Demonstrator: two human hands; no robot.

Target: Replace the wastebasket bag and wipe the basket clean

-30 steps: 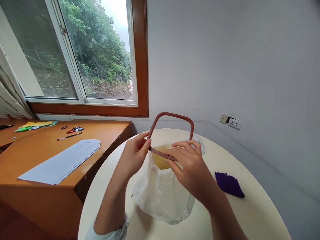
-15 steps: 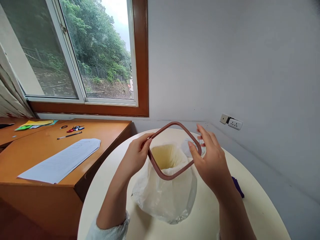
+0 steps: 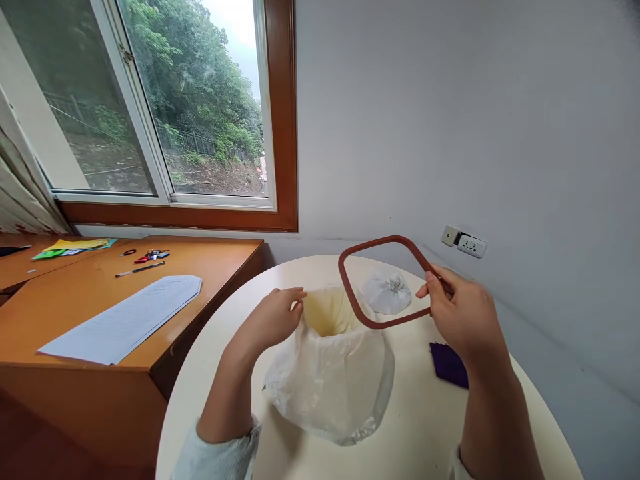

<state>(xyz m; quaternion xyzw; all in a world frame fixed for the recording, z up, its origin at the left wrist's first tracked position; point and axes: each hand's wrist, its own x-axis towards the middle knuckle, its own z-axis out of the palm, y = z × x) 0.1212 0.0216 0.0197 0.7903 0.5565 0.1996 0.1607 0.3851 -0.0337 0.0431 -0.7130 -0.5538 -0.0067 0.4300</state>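
Note:
My right hand (image 3: 463,307) grips a reddish-brown rounded-square trash can rim (image 3: 363,313) by its right side and holds it tilted in the air. The rim's left part overlaps the mouth of a trash can (image 3: 325,307) with a yellowish inside. A thin white plastic bag (image 3: 330,393) is draped over that can and spreads down around it. At the can's upper left edge is my left hand (image 3: 270,320), its thumb and forefinger a little apart with nothing between them; whether they touch the bag is unclear.
On the round white table (image 3: 415,427) lie a knotted white bag bundle (image 3: 387,293) and a dark purple cloth (image 3: 449,365). The wooden desk (image 3: 220,267) at left holds papers (image 3: 125,320), a pen (image 3: 140,269) and keys (image 3: 153,256). A wall socket (image 3: 471,245) is at right.
My left hand has let go of the rim and stays by the can. My right hand has carried the rim up and right, uncovering the white bundle and more of the purple cloth.

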